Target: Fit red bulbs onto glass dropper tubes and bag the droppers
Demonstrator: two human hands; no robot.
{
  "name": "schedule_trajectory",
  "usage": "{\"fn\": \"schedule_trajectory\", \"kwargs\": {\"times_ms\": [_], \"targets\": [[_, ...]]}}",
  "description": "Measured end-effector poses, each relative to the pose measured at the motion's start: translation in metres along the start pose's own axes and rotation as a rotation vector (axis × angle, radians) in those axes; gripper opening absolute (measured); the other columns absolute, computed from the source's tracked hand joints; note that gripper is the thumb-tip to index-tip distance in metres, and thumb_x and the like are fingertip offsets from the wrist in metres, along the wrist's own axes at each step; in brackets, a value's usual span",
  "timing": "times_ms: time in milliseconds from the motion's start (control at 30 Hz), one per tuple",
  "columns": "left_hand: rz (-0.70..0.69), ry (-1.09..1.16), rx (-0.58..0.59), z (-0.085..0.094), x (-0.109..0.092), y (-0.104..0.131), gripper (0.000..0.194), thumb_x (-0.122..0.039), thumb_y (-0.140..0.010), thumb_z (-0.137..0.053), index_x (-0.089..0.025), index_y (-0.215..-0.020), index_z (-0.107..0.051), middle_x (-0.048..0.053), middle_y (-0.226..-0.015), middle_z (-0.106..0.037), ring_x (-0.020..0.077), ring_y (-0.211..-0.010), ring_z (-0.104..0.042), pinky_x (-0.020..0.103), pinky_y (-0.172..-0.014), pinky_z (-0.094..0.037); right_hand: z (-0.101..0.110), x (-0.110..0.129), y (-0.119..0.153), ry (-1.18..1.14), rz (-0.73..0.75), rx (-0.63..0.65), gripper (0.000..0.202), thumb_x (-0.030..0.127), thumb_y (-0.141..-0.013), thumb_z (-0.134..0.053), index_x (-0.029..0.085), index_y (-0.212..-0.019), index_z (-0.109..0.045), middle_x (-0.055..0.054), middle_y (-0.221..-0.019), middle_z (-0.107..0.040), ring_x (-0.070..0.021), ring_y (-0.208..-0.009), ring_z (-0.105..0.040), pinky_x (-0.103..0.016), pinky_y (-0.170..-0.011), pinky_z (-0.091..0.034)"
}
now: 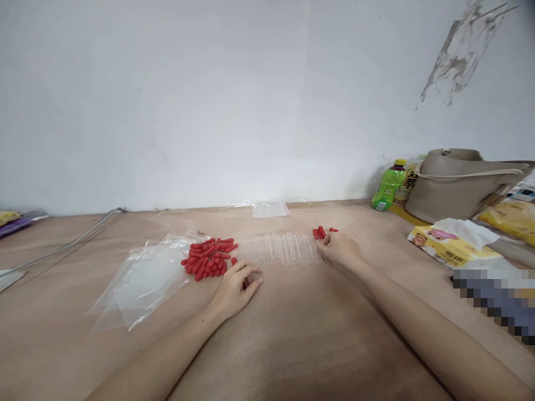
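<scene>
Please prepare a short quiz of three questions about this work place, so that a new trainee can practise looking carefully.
1. Multiple choice. What lies between the larger red pile and the smaller red pile?
A) A grey cable
B) A row of clear slender pieces
C) A tissue pack

2. True or false. The left hand is nearer to the larger red pile than the right hand is.

3. Fill in the missing word. The green bottle near the beige bag has a ______ cap.

Key: 1. B; 2. True; 3. yellow
</scene>
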State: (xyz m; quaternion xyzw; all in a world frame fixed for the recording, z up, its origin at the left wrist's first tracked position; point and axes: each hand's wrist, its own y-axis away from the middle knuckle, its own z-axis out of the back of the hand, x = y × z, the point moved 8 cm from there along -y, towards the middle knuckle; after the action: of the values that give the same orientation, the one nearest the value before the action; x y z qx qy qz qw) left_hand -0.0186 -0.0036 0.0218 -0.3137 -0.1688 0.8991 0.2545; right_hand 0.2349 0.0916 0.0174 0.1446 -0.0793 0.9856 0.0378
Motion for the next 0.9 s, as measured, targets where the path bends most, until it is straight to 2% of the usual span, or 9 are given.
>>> {"fn": "schedule_trajectory", "kwargs": {"times_ms": [200, 300, 467, 600, 700, 800, 900], "targets": [[0.006, -0.002, 0.003, 0.001, 0.0, 0.0, 0.016, -0.025, -0.079, -0.05, -0.018, -0.089, -0.061, 0.003, -0.078, -0.054, 0.0108, -0.058, -0.052, 0.023, -0.055, -0.045, 0.001, -0.004, 0.0, 0.051, 0.009, 0.032, 0.018, 0.028, -0.067, -0.048, 0.02, -0.059, -0.061, -0.007, -0.068, -0.061, -0.0219, -0.067, -0.059, -0.026, -0.052, -0.035], [0.0, 0.001, -0.004, 0.001, 0.0, 0.0, 0.016, -0.024, -0.079, -0.05, -0.019, -0.089, -0.061, 0.003, -0.079, -0.055, 0.0108, -0.059, -0.052, 0.023, -0.055, -0.045, -0.002, -0.004, 0.0, 0.065, 0.009, 0.043, 0.014, 0.025, -0.064, -0.05, 0.018, -0.061, -0.061, -0.008, -0.068, -0.061, -0.023, -0.068, -0.059, -0.026, -0.052, -0.036], [-0.01, -0.049, -0.012, -0.001, 0.001, 0.001, 0.015, -0.023, -0.08, -0.048, -0.019, -0.089, -0.06, 0.003, -0.08, -0.054, 0.0123, -0.062, -0.052, 0.024, -0.058, -0.044, -0.008, -0.004, -0.001, 0.05, -0.035, 0.069, 0.017, 0.028, -0.065, -0.049, 0.018, -0.069, -0.062, -0.01, -0.077, -0.061, -0.0251, -0.077, -0.058, -0.028, -0.056, -0.039], [0.001, -0.354, -0.136, 0.022, 0.005, -0.006, 0.018, -0.025, -0.078, -0.051, -0.016, -0.091, -0.059, 0.008, -0.087, -0.054, 0.0226, -0.084, -0.048, 0.035, -0.073, -0.041, -0.007, -0.006, -0.001, 0.004, -0.059, 0.067, 0.021, 0.035, -0.068, -0.048, 0.02, -0.071, -0.062, -0.01, -0.089, -0.061, -0.0243, -0.084, -0.057, -0.028, -0.058, -0.039], [0.02, -0.562, -0.095, 0.039, 0.014, -0.014, 0.019, -0.026, -0.076, -0.053, -0.017, -0.091, -0.06, 0.009, -0.087, -0.054, 0.0251, -0.084, -0.046, 0.038, -0.073, -0.038, -0.002, -0.006, -0.001, -0.012, -0.068, 0.056, 0.025, 0.04, -0.07, -0.047, 0.019, -0.065, -0.06, -0.009, -0.079, -0.062, -0.0237, -0.077, -0.058, -0.028, -0.055, -0.037], [0.009, -0.639, 0.011, 0.046, 0.022, -0.019, 0.013, -0.027, -0.077, -0.053, -0.021, -0.083, -0.062, 0.007, -0.084, -0.054, 0.0238, -0.083, -0.046, 0.036, -0.072, -0.036, 0.007, 0.002, 0.003, -0.038, -0.027, -0.022, 0.026, 0.04, -0.073, -0.044, 0.02, -0.062, -0.057, -0.006, -0.07, -0.062, -0.0213, -0.069, -0.057, -0.027, -0.054, -0.035], [0.006, -0.656, 0.057, 0.046, 0.025, -0.019, 0.017, -0.034, -0.075, -0.055, -0.021, -0.081, -0.063, 0.006, -0.082, -0.053, 0.0235, -0.083, -0.046, 0.037, -0.073, -0.034, 0.016, 0.024, 0.015, -0.122, 0.127, -0.179, 0.021, 0.034, -0.077, -0.042, 0.018, -0.069, -0.054, -0.004, -0.069, -0.061, -0.0177, -0.067, -0.055, -0.025, -0.057, -0.034]]}}
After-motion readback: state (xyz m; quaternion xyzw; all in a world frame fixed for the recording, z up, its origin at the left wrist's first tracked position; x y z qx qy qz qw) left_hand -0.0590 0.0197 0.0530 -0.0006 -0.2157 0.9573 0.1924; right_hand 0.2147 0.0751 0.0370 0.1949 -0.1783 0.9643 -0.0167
